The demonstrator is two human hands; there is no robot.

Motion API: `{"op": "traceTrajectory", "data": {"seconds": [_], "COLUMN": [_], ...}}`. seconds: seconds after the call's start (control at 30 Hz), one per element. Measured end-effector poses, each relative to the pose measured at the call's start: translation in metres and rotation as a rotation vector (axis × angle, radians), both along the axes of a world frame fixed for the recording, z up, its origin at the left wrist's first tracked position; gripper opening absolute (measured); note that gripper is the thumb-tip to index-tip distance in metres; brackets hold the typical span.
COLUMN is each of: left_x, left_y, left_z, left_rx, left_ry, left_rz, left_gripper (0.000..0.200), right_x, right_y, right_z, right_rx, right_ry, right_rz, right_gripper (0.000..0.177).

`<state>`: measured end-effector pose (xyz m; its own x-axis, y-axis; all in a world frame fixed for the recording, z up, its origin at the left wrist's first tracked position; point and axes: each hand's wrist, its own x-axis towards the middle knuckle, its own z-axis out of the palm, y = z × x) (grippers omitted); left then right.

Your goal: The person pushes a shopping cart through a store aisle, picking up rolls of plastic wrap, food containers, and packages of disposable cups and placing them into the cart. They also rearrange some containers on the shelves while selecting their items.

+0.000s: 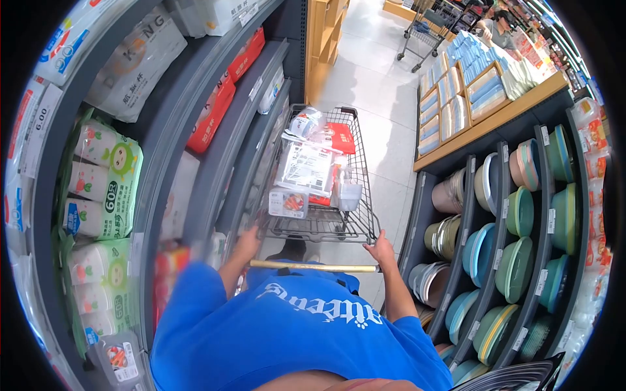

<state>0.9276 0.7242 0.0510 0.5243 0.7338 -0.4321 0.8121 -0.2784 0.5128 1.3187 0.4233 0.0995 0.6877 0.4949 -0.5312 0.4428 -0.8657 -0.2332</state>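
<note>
A wire shopping cart [362, 156] stands in front of me in the aisle. My left hand [248, 244] is closed at its near left corner, partly hidden by the blur and the frame. At the near right corner, my right hand [381, 250] wraps round the metal frame. A pale yellow handle bar [313, 266] runs between my forearms, close to my body. Inside the cart lie a white package with printed labels [305, 166], red packs [339, 138], a clear-wrapped pack [306, 122], a clear plastic container [350, 194] and a labelled box [287, 203].
Shelves on the left hold packs of paper cups [104, 176] and red packages [214, 112]. Colourful bowls and basins [515, 267] fill the right shelf, below folded towels [486, 85]. Pale floor tiles [372, 78] lead ahead towards another cart [424, 32]. A person [499, 29] is at the far right.
</note>
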Motion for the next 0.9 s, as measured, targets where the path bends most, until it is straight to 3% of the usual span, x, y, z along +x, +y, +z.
{"op": "traceTrajectory", "data": {"seconds": [0.17, 0.37, 0.47, 0.63, 0.83, 0.9], "left_x": [-0.025, -0.048, -0.063, -0.097, -0.141, -0.159], "left_y": [-0.021, -0.02, -0.026, -0.029, -0.035, -0.039], "left_z": [-0.003, 0.018, 0.021, 0.019, -0.015, -0.026], "left_rx": [0.007, 0.002, 0.052, 0.16, 0.109, 0.109], "left_ry": [0.029, -0.025, 0.034, 0.225, 0.429, 0.374], "left_rz": [0.017, -0.016, -0.016, -0.111, -0.246, -0.254], "left_gripper": [0.054, 0.051, 0.035, 0.033, 0.029, 0.026], "right_x": [-0.015, -0.054, -0.079, -0.133, -0.183, -0.198], "right_y": [-0.005, -0.01, -0.019, -0.035, -0.057, -0.064], "right_z": [-0.002, -0.002, -0.004, -0.003, 0.001, -0.007], "right_rx": [-0.014, -0.03, -0.022, -0.008, -0.052, -0.079], "right_ry": [-0.078, -0.052, -0.043, -0.01, 0.018, -0.008], "right_rz": [0.056, 0.03, 0.015, -0.027, -0.08, -0.076], "right_gripper": [0.086, 0.09, 0.088, 0.079, 0.081, 0.082]}}
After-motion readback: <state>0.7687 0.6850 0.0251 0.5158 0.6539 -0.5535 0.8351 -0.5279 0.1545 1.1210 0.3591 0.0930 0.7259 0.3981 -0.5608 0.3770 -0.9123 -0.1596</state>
